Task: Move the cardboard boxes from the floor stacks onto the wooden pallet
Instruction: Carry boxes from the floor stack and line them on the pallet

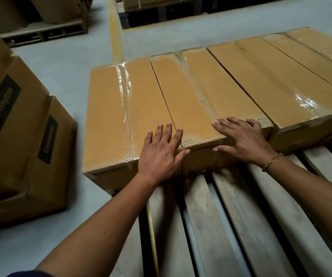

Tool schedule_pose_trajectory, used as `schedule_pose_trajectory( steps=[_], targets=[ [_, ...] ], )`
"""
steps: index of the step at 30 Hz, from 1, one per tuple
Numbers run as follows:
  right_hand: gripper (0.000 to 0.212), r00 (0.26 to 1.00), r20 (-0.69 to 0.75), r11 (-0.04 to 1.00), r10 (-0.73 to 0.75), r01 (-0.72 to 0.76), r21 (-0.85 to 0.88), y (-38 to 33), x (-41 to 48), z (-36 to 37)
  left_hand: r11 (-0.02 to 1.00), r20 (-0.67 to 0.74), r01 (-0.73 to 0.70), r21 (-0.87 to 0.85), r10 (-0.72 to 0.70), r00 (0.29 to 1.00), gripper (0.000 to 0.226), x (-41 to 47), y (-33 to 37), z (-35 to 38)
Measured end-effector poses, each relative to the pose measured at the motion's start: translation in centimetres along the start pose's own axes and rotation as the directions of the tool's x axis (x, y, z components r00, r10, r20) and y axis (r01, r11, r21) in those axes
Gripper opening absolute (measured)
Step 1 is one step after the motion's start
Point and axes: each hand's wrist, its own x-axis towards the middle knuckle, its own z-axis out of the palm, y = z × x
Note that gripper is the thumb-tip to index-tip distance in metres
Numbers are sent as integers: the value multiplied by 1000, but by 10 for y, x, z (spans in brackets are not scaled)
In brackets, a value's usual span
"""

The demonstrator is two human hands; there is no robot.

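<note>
The left hand [161,150] and right hand [245,138] lie flat, gripping nothing, on the near end of a long brown cardboard box [201,92] near the grey wooden pallet's [231,216] left edge, where a crooked push could knock its neighbour off.

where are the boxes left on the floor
Head view, far left: the brown cardboard boxes with black labels sit on the grey floor, left of the slatted wooden pallet.

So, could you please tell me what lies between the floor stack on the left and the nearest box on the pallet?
In the head view, only bare grey floor separates the floor stack from the leftmost pallet box; they do not touch.
</note>
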Motion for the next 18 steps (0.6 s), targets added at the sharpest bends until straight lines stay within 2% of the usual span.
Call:
schedule_pose_trajectory(
  steps=[6, 10, 13, 18],
  targets=[
    [102, 1000, 18, 1000, -24, 24, -3, -2, -7, -10, 1000, -14, 5, -9, -5, 1000, 77, -1, 1, -2],
    [110, 994, -87, 995, 59, -52, 90, 25, -23, -17, 1000, -11, 4, -7, -4, 1000, 80, -1, 0, -4],
    [112, 990, -81, 993, 114, -112, 23, 56, -37, -18, 1000, -10, 8, -7, -9, 1000, 81, 0, 1, -5],
    [111, 993, -73, 993, 96, -101, -62, 61, -44, -15, 1000, -3, 6, -14, -6, 1000, 82, -1, 3, -7]
  ],
)
